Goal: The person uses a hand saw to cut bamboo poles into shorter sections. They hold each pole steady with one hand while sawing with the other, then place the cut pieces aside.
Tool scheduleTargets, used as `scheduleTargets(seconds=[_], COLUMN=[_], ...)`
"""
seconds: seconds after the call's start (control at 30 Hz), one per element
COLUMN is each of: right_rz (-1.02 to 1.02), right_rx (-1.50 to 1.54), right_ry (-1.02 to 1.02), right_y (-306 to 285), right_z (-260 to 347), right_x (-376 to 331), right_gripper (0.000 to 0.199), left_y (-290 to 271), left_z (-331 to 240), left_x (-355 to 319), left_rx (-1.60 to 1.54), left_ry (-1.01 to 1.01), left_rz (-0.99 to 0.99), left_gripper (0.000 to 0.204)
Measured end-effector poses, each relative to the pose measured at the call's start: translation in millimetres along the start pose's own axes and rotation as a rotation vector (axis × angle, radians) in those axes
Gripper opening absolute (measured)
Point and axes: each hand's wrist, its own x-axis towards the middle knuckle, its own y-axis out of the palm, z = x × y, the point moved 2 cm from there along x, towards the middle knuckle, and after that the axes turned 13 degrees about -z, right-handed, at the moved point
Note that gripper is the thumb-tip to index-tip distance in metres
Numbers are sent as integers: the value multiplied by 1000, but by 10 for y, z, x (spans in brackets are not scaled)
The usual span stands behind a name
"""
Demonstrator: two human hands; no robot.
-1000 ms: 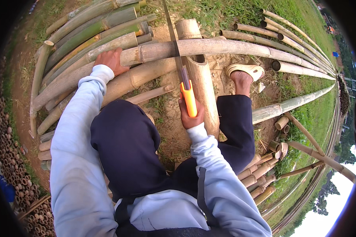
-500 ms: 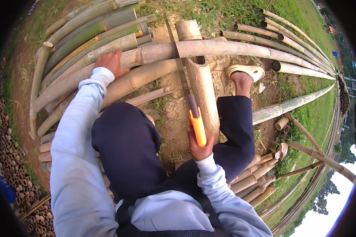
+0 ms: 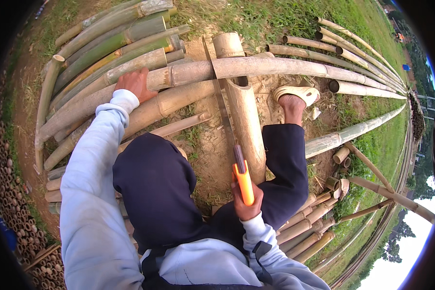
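— What's your left hand [image 3: 134,83] doing over there?

— It's pressed flat, fingers spread, on the long bamboo pole [image 3: 256,68] that lies across the ground in front of me, near its left stretch where it meets the stacked poles [image 3: 106,43]. It grips nothing; it just pins the pole down.

— And the pole itself?

— It rests crosswise on a thick short bamboo log [image 3: 244,116] that runs away from me up the middle of the bare dirt, so the long pole sits raised where I cut.

— Where's the saw?

— My right hand [image 3: 246,203] is closed tight round the orange handle of the hand saw [image 3: 229,130]. The blade reaches forward from my lap to the pole, and its tip crosses the pole just left of the log.

— Anything different from a second ago?

— Yes. The handle sat higher then, close to the pole; now I've drawn it back toward my body, so more blade shows this side of the cut. I'd judge that's the pull of a sawing stroke, the pole not yet parted.

— And on the right?

— My sandalled foot [image 3: 295,94] is planted just beside the log, bracing near the pole.
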Motion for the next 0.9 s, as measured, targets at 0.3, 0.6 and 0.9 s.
scheduleTargets(seconds=[0.3,0.6,0.9], right_rz=[-44,45,-34], right_rx=[141,-49,137], right_ry=[-62,56,-14], right_y=[682,275,442], right_z=[4,7,-103], right_x=[745,434,405], right_gripper=[16,18,14], left_y=[-100,-52,-72], left_z=[-15,-96,-1], left_x=[116,-44,8], left_rx=[13,71,79], left_ry=[-11,5,-6], left_rz=[43,89,74], left_gripper=[65,67,66])
